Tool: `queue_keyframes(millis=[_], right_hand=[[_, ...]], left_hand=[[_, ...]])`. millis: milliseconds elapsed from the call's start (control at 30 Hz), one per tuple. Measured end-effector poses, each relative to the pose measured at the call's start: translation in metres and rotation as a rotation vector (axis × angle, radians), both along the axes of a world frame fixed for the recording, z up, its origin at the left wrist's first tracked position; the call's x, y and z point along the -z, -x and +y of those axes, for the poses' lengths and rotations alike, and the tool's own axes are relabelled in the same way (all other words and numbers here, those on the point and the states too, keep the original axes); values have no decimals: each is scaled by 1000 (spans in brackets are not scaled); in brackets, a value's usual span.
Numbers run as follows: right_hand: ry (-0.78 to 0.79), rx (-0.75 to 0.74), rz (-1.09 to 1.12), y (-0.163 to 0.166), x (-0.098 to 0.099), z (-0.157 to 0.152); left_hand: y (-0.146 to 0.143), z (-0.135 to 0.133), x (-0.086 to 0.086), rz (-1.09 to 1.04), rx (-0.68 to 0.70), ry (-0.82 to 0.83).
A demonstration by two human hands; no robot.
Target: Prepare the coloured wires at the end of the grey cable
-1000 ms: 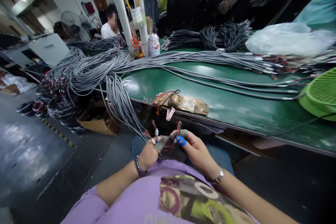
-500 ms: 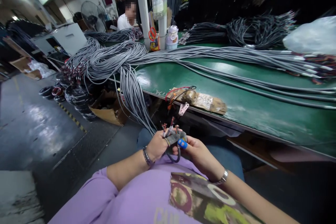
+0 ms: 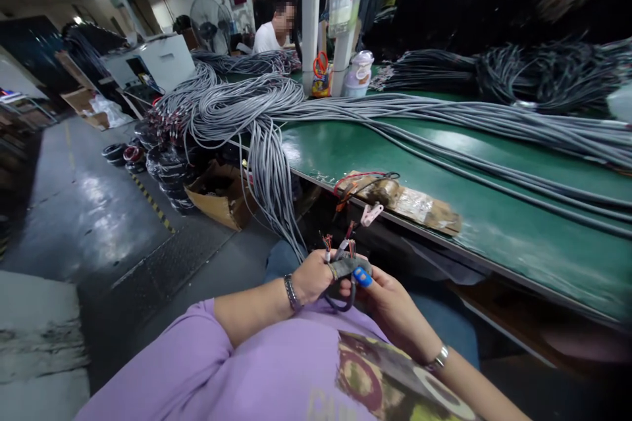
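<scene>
In front of my lap, both hands are closed around a grey cable (image 3: 344,306) that bends into a small loop below the fingers. My left hand (image 3: 312,278) grips it from the left, with several stripped ends of thin coloured wires (image 3: 328,247) sticking up above the fist. My right hand (image 3: 390,293) pinches from the right, its thumb wearing a blue cover (image 3: 363,277). Grey cloth finger covers (image 3: 345,267) hide much of the grip between the hands. From the left fist, grey cables run up to a bundle hanging (image 3: 271,174) over the table edge.
On the green table (image 3: 340,148) lie long grey cable bundles (image 3: 444,108). A taped cardboard strip (image 3: 419,206) with a pink clip (image 3: 371,214) sits at the front edge. Left below are a cardboard box (image 3: 217,204) and wrapped coils (image 3: 170,171). A person (image 3: 271,29) sits behind.
The view has turned left, so the table and background shift rightward in the picture. Both hands keep their hold on the cable, with little change in their pose.
</scene>
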State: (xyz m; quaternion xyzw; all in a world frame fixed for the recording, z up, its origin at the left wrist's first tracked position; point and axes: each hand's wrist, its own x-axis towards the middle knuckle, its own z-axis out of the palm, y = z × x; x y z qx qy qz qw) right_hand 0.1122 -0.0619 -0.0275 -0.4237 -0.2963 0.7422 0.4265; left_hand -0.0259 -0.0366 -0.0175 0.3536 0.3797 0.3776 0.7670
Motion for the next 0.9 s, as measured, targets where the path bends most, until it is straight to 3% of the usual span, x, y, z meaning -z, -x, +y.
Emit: queue_keyframes(millis=[167, 300, 400, 533, 733, 900], right_hand=[[-152, -29, -216, -9, 4, 10], [-293, 98, -423, -19, -2, 23], [-367, 94, -459, -16, -14, 33], [-360, -96, -379, -3, -28, 43], [-343, -44, -361, -2, -23, 53], [-356, -116, -413, -3, -22, 58]], left_hand=[[1, 7, 4, 50, -101, -71], [9, 12, 3, 92, -172, -192], [12, 10, 3, 119, -98, -173], [11, 9, 7, 197, -18, -146], [19, 19, 8, 159, 129, -61], [17, 22, 4, 195, 167, 25]])
